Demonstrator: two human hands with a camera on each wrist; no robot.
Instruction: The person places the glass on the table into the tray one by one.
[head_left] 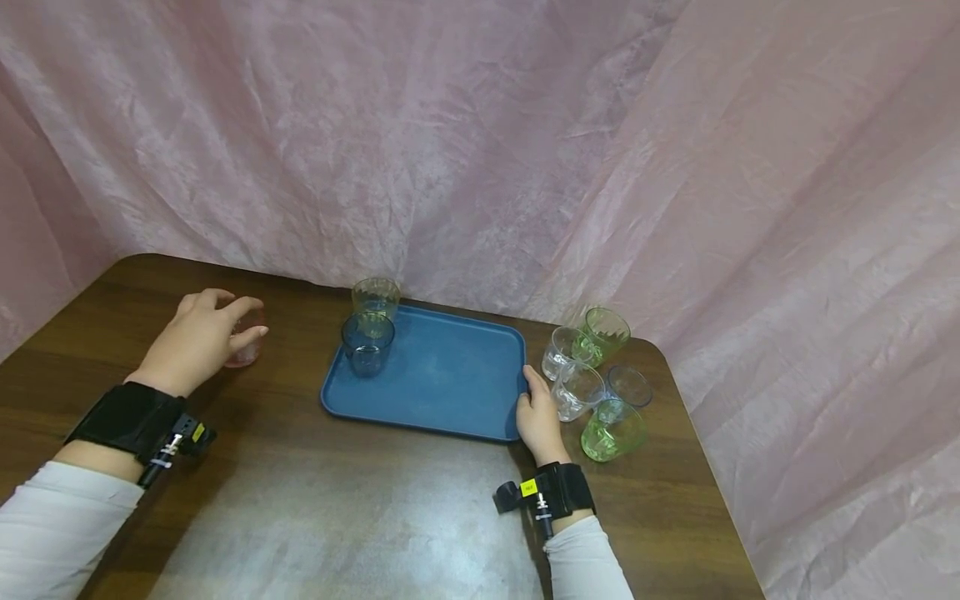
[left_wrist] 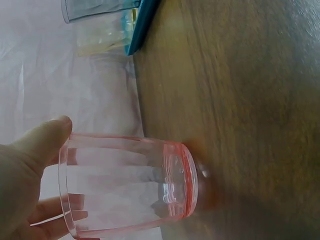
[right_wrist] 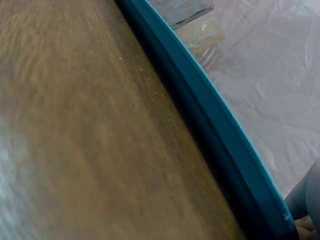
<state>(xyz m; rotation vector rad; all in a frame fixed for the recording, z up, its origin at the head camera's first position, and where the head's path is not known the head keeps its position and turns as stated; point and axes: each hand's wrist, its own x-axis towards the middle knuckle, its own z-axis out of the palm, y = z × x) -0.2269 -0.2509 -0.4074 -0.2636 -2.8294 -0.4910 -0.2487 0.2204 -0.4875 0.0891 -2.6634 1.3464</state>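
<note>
In the head view my left hand (head_left: 197, 337) is at the table's left side, gripping a clear pink glass (left_wrist: 125, 185) by its rim. The left wrist view shows the thumb at one side of the rim and fingers on the other. The glass is upright, its base at or just above the wood; I cannot tell which. My right hand (head_left: 540, 421) holds the right edge of a blue tray (head_left: 450, 375), thumb along the rim, other fingers mostly hidden. On the tray's left end stand a grey-blue glass (head_left: 367, 346) and, behind it, a yellowish glass (head_left: 377, 296).
Right of the tray several glasses stand close together: a front green glass (head_left: 611, 433), a rear green glass (head_left: 607, 333), a bluish glass (head_left: 628, 387) and clear glasses, including one (head_left: 576, 392) near my right hand. A pink curtain (head_left: 450, 150) hangs behind the wooden table (head_left: 300, 500).
</note>
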